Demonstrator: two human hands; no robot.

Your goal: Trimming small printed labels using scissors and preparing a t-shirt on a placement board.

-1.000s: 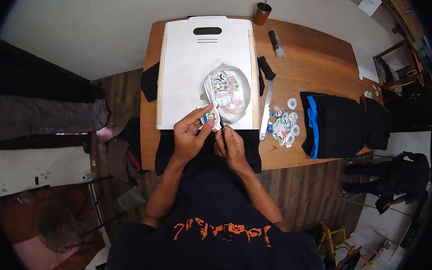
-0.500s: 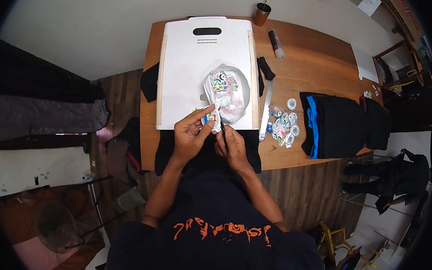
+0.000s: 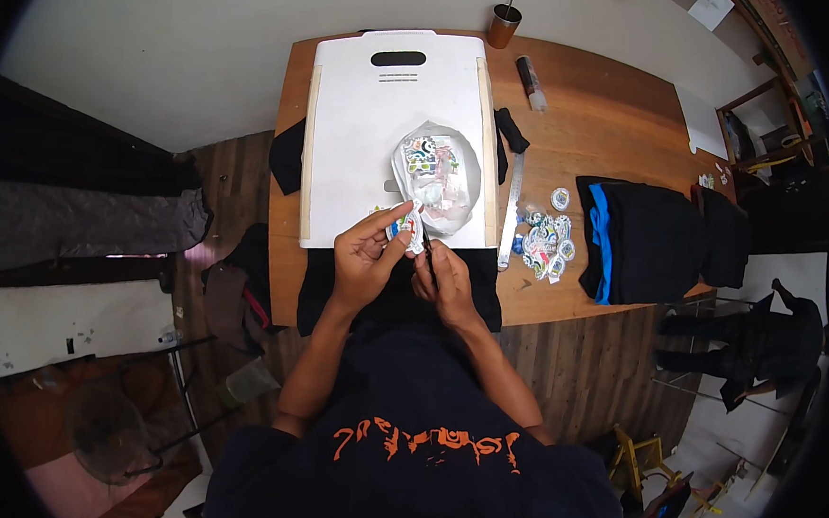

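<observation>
Between the thumb and fingers of my left hand [image 3: 370,249] is a small white sticker [image 3: 407,225] with a colourful print. My right hand [image 3: 445,282] is closed round a slim black tool, apparently scissors [image 3: 428,245], with its tip at the sticker's right edge. Most of the tool is hidden by my fingers. Just beyond both hands a round white bin [image 3: 478,182] stands on a white board [image 3: 345,160]; printed scraps lie inside it.
To the right on the wooden table [image 3: 595,99] lie a pile of printed stickers [image 3: 548,246], a ruler [image 3: 510,217] and folded black clothes [image 3: 648,245]. A spray can [image 3: 530,81] and brown cup [image 3: 504,27] stand farther back. Another person [image 3: 761,337] is at the far right.
My hands, the sticker and the tool hold almost the same place. At the far right, the other person has shifted their arms slightly.
</observation>
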